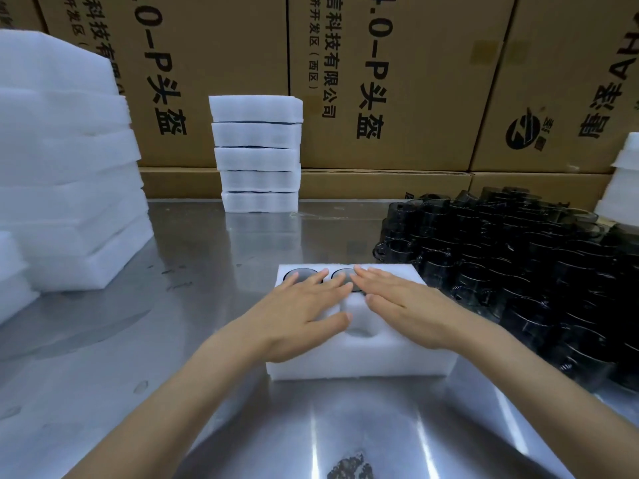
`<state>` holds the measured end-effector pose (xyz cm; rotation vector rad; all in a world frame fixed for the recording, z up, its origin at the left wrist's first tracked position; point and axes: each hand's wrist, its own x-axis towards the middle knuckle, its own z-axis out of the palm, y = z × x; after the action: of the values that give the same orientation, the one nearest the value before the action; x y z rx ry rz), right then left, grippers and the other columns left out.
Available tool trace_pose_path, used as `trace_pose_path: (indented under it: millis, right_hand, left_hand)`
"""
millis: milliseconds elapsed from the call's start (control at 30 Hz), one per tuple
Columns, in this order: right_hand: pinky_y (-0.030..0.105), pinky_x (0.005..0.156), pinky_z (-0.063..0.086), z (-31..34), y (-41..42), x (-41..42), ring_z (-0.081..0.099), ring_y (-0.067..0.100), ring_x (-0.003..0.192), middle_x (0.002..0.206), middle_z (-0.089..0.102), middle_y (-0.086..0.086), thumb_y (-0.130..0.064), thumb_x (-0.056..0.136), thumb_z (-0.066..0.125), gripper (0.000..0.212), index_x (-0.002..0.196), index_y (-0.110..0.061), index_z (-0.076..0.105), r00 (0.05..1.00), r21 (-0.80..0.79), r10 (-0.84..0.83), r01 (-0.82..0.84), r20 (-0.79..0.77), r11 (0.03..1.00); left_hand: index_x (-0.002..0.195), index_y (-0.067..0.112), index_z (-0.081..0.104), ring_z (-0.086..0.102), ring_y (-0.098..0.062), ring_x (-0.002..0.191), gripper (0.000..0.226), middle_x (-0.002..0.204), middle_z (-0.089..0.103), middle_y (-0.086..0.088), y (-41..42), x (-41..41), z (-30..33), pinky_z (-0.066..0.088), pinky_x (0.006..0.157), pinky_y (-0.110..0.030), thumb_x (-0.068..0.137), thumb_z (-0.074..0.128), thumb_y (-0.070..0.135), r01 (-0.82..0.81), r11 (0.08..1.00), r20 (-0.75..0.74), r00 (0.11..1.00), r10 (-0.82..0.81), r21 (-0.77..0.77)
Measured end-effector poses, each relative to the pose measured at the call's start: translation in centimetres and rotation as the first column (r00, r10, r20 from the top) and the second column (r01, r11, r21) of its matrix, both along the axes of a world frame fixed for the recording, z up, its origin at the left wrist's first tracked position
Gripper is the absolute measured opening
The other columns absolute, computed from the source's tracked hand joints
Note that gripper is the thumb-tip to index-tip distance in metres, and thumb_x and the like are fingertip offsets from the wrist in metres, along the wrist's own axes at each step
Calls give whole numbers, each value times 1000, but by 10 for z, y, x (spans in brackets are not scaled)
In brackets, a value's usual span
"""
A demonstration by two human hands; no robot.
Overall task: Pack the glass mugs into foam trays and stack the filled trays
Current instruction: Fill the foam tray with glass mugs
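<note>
Both hands lie flat, fingers straight, grip wide and holding nothing: the left hand and right hand press on the foam tray at the middle of the bench. Dark mugs sit in its holes. It looks full, so next it likely goes on the stack of filled trays at the back

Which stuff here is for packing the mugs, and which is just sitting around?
For the job: foam tray under left hand and right hand; glass mugs; filled stack; spare foam.

Just there: cardboard boxes; metal table.
</note>
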<state>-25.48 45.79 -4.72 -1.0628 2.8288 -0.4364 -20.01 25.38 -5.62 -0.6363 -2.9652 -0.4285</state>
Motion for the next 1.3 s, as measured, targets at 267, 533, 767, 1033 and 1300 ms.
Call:
trace_pose_path:
  millis: [267, 533, 767, 1033, 1300]
  right_hand:
    - [12, 101, 13, 0, -2, 4, 12, -7, 140, 153, 20, -24, -34, 101, 31, 46, 147, -35, 27, 995, -111, -66, 57, -76, 992]
    - [39, 80, 46, -4, 42, -19, 49, 25, 112, 112, 65, -1, -18, 94, 47, 30, 120, -21, 62, 735, -554, -617, 401, -280, 729]
    - [40, 94, 38, -14, 50, -51, 42, 26, 120, 120, 62, 0, -32, 97, 47, 36, 129, -20, 55, 677, -197, -647, 622, -349, 758]
    - [35, 82, 38, -25, 40, -65, 46, 23, 102, 102, 63, -3, -37, 94, 54, 26, 112, -25, 68, 660, -231, -596, 559, -457, 796]
    - [31, 67, 44, -12, 47, -56, 57, 14, 81, 91, 61, -6, -19, 98, 48, 9, 99, -22, 57, 767, -729, -636, 389, -82, 564]
  left_hand:
    - [146, 39, 28, 3, 6, 142, 50, 152, 18, 26, 2, 2, -4, -5, 113, -21, 97, 32, 51, -49, 997, -53, 997, 52, 53]
    - [103, 26, 67, 51, 4, 103, 40, 104, 63, 20, 3, 19, -8, 37, 90, -15, 89, 35, 45, -23, 892, -334, 922, 193, 452]
    - [89, 27, 69, 56, -2, 94, 35, 90, 64, 17, 3, 20, -9, 46, 79, -30, 85, 39, 43, -64, 899, -314, 924, 217, 432]
    - [87, 26, 70, 57, -3, 88, 32, 89, 61, 18, 5, 26, -8, 48, 74, -29, 85, 43, 43, 9, 939, -384, 914, 132, 345]
    - [87, 27, 70, 56, 1, 88, 30, 91, 61, 20, 4, 26, -12, 46, 75, -25, 85, 45, 43, 13, 932, -399, 906, 143, 362]
